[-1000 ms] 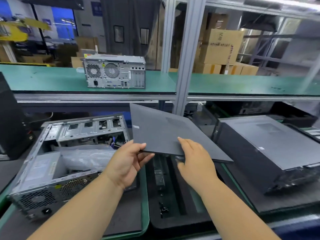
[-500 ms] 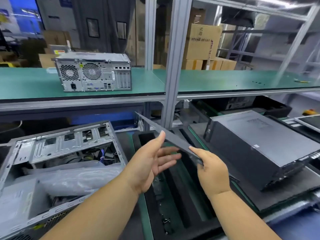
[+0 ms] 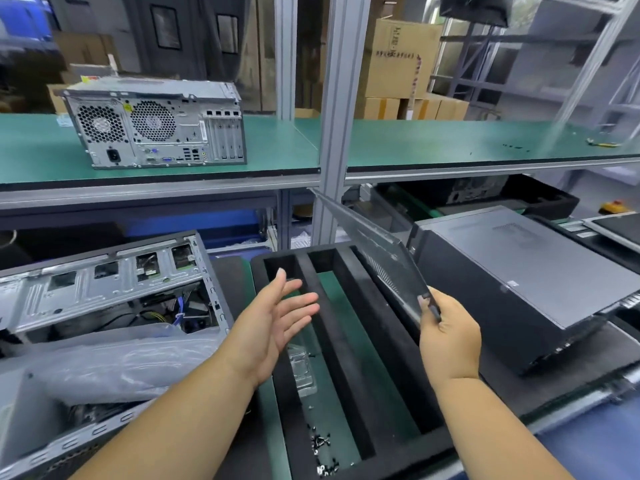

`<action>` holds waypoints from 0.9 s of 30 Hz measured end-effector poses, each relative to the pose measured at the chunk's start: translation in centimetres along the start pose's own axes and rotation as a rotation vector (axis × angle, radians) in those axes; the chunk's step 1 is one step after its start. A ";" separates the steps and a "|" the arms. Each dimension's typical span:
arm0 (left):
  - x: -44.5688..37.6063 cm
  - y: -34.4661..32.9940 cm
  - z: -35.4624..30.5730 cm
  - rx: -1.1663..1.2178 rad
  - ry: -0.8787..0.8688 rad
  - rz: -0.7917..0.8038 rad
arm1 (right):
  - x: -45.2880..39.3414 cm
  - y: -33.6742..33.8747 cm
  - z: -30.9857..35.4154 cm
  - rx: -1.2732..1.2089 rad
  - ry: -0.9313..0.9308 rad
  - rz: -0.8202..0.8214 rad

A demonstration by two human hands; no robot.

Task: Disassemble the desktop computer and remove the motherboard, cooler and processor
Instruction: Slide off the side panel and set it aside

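An opened desktop case point(image 3: 114, 292) lies on its side at the left, with cables and drive bays showing and a clear plastic bag point(image 3: 114, 362) draped over its inside. My right hand point(image 3: 448, 341) grips the near corner of the dark side panel point(image 3: 377, 251), which stands tilted on edge above the right slot of a black foam tray point(image 3: 349, 327). My left hand point(image 3: 273, 320) hovers open, palm up, over the tray's left side and touches nothing.
A closed black computer point(image 3: 519, 282) lies to the right of the tray. Loose screws point(image 3: 322, 445) and a clear plastic piece point(image 3: 303, 372) lie in the tray's slots. Another grey case point(image 3: 156, 129) stands on the green upper shelf, behind a metal post point(image 3: 341, 109).
The side panel turned from flat to standing on edge and moved right toward the tray's right slot. My left hand let go of it and opened; my right hand alone holds it now.
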State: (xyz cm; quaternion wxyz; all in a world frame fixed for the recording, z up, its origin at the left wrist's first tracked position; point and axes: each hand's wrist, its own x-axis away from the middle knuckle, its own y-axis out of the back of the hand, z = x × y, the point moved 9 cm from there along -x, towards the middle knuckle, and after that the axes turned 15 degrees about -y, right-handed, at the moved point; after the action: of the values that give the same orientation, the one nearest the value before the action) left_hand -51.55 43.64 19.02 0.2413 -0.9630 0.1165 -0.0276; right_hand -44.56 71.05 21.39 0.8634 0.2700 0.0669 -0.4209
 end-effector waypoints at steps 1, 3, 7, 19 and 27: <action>-0.2 0.0 0.1 0.006 -0.011 -0.027 | -0.7 -0.2 -0.7 -0.014 -0.024 0.002; -0.5 0.0 0.5 0.012 -0.029 -0.077 | -2.1 -0.6 -2.0 -0.037 -0.070 0.018; -0.7 -0.3 1.3 -0.015 -0.054 -0.144 | -4.5 -1.3 -4.5 -0.094 -0.151 0.058; -1.2 -0.8 3.9 -0.024 -0.165 -0.316 | -10.4 -4.9 -10.6 -0.287 -0.310 0.068; -2.5 -1.1 6.7 -0.038 -0.161 -0.349 | -11.7 -9.1 -13.2 -0.353 -0.398 0.090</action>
State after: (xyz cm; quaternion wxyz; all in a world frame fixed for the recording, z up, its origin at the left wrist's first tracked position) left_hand -53.06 48.24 13.68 0.2231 -0.9721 -0.0714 0.0101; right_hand -57.52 81.50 10.50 0.9111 0.0299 -0.0439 -0.4088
